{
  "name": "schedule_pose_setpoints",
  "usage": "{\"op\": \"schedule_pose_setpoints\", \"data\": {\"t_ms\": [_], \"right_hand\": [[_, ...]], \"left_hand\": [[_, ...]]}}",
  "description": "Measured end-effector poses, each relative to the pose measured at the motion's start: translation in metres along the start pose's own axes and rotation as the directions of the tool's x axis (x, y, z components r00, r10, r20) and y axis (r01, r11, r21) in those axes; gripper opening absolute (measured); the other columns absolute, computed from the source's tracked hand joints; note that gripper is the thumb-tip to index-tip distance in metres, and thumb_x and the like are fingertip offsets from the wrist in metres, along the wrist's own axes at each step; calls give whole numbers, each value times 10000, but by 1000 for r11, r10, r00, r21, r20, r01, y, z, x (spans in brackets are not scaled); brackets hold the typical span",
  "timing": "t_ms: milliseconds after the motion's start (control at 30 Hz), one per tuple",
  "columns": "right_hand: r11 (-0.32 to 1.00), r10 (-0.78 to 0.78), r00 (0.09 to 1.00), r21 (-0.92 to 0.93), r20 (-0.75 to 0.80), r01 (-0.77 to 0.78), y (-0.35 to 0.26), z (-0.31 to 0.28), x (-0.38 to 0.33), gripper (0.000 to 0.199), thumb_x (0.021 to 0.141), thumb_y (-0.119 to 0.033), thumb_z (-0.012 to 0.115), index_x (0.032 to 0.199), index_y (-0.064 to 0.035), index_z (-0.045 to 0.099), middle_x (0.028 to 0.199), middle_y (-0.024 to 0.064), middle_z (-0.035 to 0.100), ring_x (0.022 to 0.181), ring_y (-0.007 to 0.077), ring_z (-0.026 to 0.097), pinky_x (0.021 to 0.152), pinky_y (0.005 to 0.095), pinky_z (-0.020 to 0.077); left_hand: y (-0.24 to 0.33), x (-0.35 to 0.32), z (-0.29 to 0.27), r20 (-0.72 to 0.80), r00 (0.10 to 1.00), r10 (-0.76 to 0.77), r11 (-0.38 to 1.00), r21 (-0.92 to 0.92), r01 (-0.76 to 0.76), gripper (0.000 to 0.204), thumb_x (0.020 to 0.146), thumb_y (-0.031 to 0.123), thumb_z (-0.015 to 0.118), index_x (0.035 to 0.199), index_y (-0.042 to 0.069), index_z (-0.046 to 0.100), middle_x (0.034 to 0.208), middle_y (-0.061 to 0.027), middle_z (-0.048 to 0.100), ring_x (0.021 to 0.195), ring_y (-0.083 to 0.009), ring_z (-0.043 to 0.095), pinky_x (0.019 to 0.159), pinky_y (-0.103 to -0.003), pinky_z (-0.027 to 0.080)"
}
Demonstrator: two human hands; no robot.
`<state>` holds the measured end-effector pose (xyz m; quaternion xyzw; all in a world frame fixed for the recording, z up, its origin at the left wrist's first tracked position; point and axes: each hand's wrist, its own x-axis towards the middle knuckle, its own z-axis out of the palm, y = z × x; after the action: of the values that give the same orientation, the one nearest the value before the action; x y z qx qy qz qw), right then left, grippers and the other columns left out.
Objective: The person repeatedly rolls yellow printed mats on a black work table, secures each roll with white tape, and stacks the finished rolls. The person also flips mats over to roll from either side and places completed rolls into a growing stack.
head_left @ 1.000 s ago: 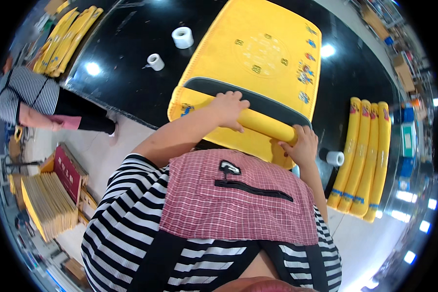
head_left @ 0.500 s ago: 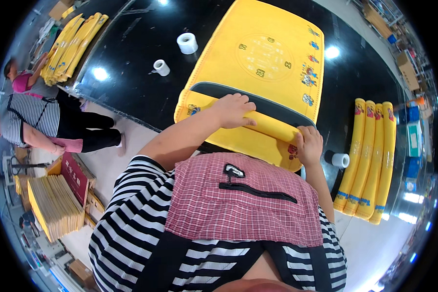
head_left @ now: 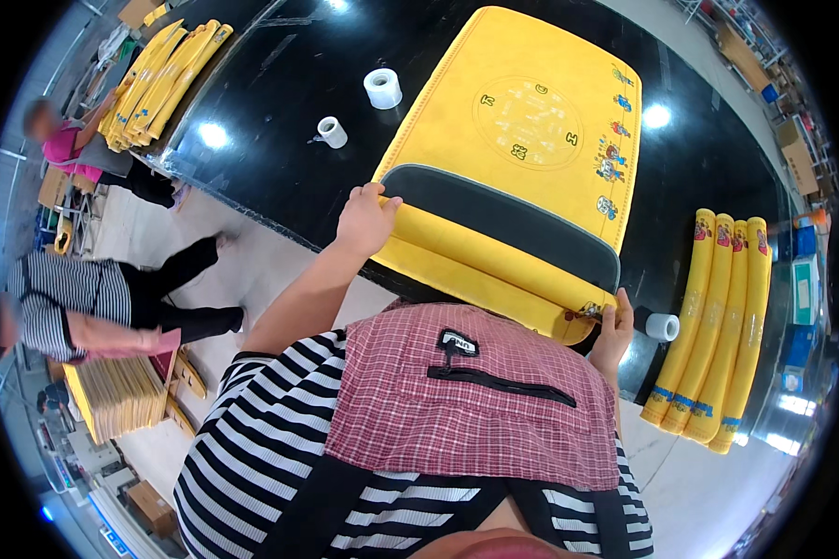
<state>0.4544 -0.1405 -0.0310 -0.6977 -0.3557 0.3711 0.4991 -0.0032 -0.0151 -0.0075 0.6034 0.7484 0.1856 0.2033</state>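
A yellow mat [head_left: 494, 70] with printed cartoon figures and a dark grey underside [head_left: 503, 214] lies on the black table before me. Its near end is folded back into a loose roll [head_left: 485, 250], and more yellow material shows on my side of it. My left hand [head_left: 368, 222] grips the roll's left end, fingers curled over the edge. At the opposite end, my right hand [head_left: 612, 331] holds the roll's right corner between thumb and fingers.
Several rolled yellow mats [head_left: 713, 326] lie to the right, beside a white tape roll [head_left: 662, 326]. Two more tape rolls [head_left: 382, 88] sit left of the mat. A pile of yellow mats [head_left: 163, 84] is far left, near two people; cardboard stacks [head_left: 116, 396] stand on the floor.
My left hand has moved left from the middle of the roll to its left end. My right hand has shifted nearer to me. More dark underside shows. The striped co-worker has stepped nearer.
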Motion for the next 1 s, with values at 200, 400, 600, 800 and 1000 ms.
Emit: {"op": "schedule_pose_setpoints", "data": {"t_ms": [200, 400, 600, 800, 1000], "right_hand": [[985, -24, 999, 172, 30, 18, 4, -1, -5, 423, 1079, -46, 506, 1500, -8, 488, 1627, 137, 423, 1453, 248, 461, 1218, 363, 354], [950, 9, 1000, 313, -16, -3, -9, 8, -18, 446, 1100, -94, 495, 1538, -15, 453, 1586, 141, 462, 1432, 264, 478, 1207, 381, 374], [997, -27, 994, 73, -103, 35, -3, 15, -11, 435, 1108, -151, 503, 1526, -32, 479, 1475, 149, 553, 1302, 239, 574, 1107, 359, 460], [748, -432, 893, -604, -128, 275, 20, 16, 2, 368, 1033, -137, 537, 1353, 33, 600, 1377, 257, 601, 1231, 416, 606, 1076, 463, 475], [627, -434, 900, -735, -52, 260, -11, 17, 44, 380, 991, -171, 617, 1332, -7, 644, 1340, 239, 647, 1235, 423, 617, 1078, 475, 478]], "left_hand": [[-8, -2, 2, -65, 998, 15, 995, -101, -21, 527, 967, 290, 718, 1355, -13, 528, 1288, -253, 631, 1173, -423, 645, 1008, -469, 518], [0, -27, 1, -131, 989, -74, 958, -285, 34, 534, 965, 287, 728, 1361, -6, 521, 1215, -244, 674, 1120, -398, 681, 968, -453, 530], [-13, -20, 5, -107, 990, 95, 986, -128, -109, 449, 989, 292, 689, 1338, 34, 573, 1347, -236, 579, 1248, -399, 577, 1048, -456, 473], [44, -38, 57, -92, 677, 730, 671, 286, -684, 474, 899, 314, 741, 1335, 155, 647, 1371, -186, 575, 1278, -366, 540, 1059, -544, 392], [124, -24, 50, 251, 540, 803, 535, 97, -840, 715, 752, 453, 847, 1400, 246, 628, 1263, -102, 609, 1192, -327, 559, 992, -504, 424]]}}
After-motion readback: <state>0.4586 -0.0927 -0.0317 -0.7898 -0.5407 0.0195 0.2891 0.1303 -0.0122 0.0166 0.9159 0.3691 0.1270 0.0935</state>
